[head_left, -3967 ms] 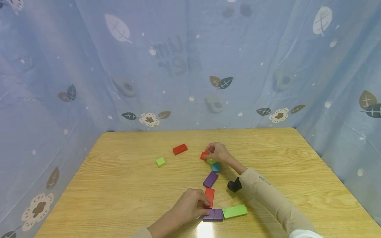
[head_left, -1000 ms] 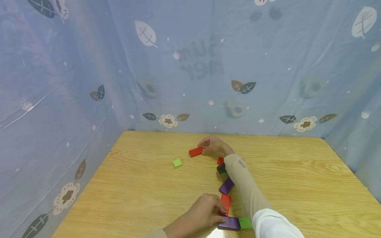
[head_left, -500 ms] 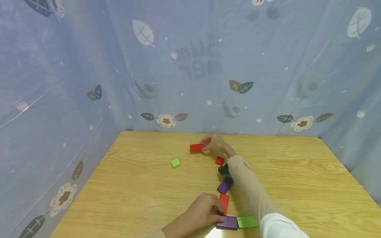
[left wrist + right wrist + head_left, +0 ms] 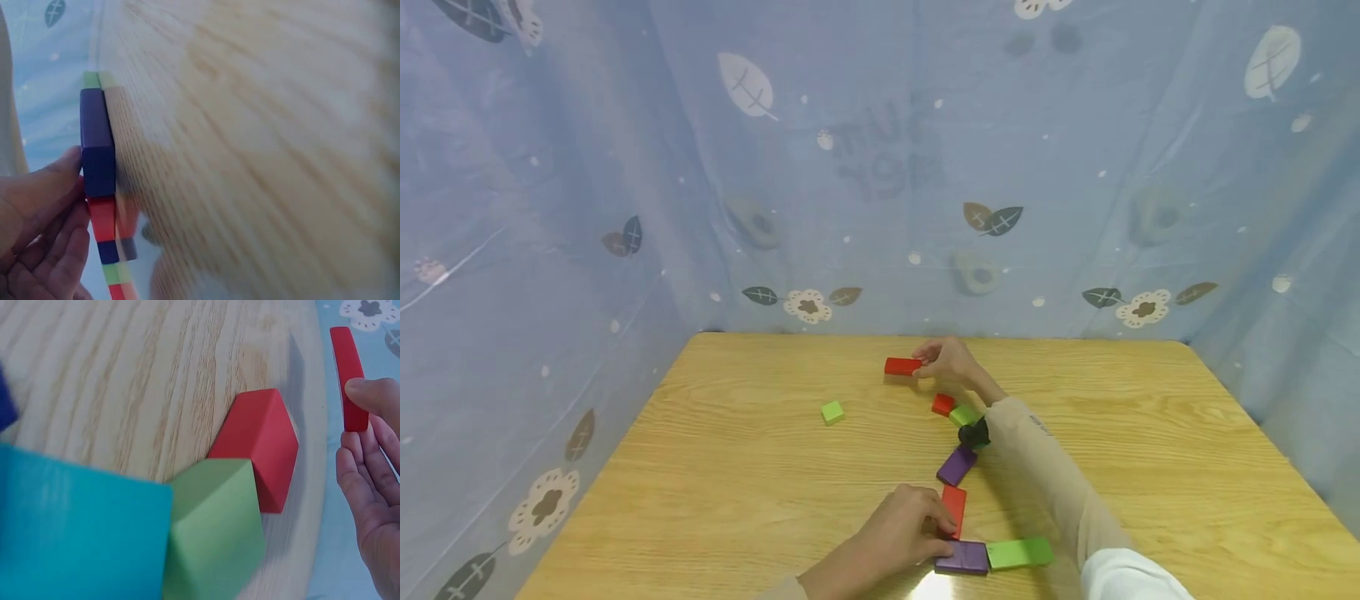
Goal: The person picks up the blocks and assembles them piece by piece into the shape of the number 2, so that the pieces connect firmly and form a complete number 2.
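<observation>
Right hand pinches the far red block

Its grip is clamped on the right end, thumb against fingers, a shadow below, near the far edge of the table; the left hand sets its thumb on the purple block, a finger by the near red block, and whether that grip squeezes, I cannot tell; a black wrist device mostly hides the teal block in the head view, while the right wrist view cuts it off; open wood runs from the small green block to the left edge.
</observation>
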